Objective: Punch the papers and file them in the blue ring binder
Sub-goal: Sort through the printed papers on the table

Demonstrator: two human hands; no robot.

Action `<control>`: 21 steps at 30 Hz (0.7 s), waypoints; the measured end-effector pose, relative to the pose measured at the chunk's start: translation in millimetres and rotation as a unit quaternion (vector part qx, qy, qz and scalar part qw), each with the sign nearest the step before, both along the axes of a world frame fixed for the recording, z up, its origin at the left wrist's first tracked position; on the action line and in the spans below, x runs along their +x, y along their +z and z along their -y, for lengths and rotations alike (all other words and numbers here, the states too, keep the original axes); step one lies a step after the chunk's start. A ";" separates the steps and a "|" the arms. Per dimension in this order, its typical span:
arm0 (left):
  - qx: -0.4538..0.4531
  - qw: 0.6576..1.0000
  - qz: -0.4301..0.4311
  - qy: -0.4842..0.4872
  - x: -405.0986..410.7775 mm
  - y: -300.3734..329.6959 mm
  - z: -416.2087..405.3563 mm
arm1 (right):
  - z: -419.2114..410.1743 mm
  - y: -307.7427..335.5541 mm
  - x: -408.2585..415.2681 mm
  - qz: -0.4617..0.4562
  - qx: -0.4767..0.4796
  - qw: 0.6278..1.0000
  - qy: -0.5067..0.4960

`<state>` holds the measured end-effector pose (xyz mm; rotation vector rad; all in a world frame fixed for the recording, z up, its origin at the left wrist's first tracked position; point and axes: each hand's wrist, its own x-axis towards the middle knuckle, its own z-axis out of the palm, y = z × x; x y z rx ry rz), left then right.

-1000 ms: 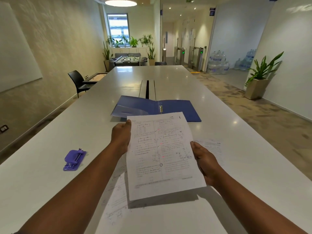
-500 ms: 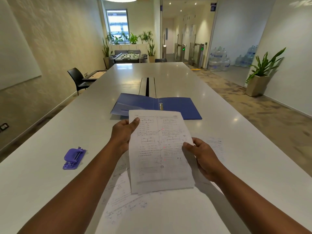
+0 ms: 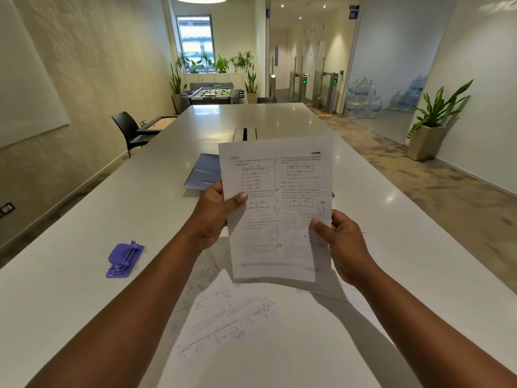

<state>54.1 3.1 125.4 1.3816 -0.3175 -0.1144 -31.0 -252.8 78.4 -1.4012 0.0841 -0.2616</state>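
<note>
papers [image 3: 277, 208] held upright, pinched by left hand [image 3: 214, 214] and right hand [image 3: 345, 247]; one punch [image 3: 124, 259], one binder [image 3: 202, 175].

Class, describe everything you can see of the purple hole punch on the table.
The purple hole punch looks like plastic, with a flat base, a raised lever on top and a pale metal strip along it. It lies flat and slightly angled on the white table, to the left of the person's left forearm. Nothing touches it but the table: both hands are away from it, and no paper sits in it. Its underside and any markings cannot be made out.
</note>
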 end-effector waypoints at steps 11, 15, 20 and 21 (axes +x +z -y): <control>0.019 0.998 0.050 0.022 -2.9 -12.5 -1.2 | -3.0 -1.7 0.3 -0.013 -0.055 0.998 0.024; 0.078 0.997 0.012 0.023 -9.4 -42.3 2.5 | -7.2 -20.8 -4.0 -0.067 -0.076 0.994 0.043; 0.060 0.998 0.019 0.019 -6.5 -38.9 -0.6 | -5.9 -14.6 -1.1 -0.057 -0.085 0.994 0.036; 0.056 0.998 0.017 0.019 -6.0 -38.1 -0.3 | -6.3 -13.6 -1.0 -0.058 -0.088 0.994 0.038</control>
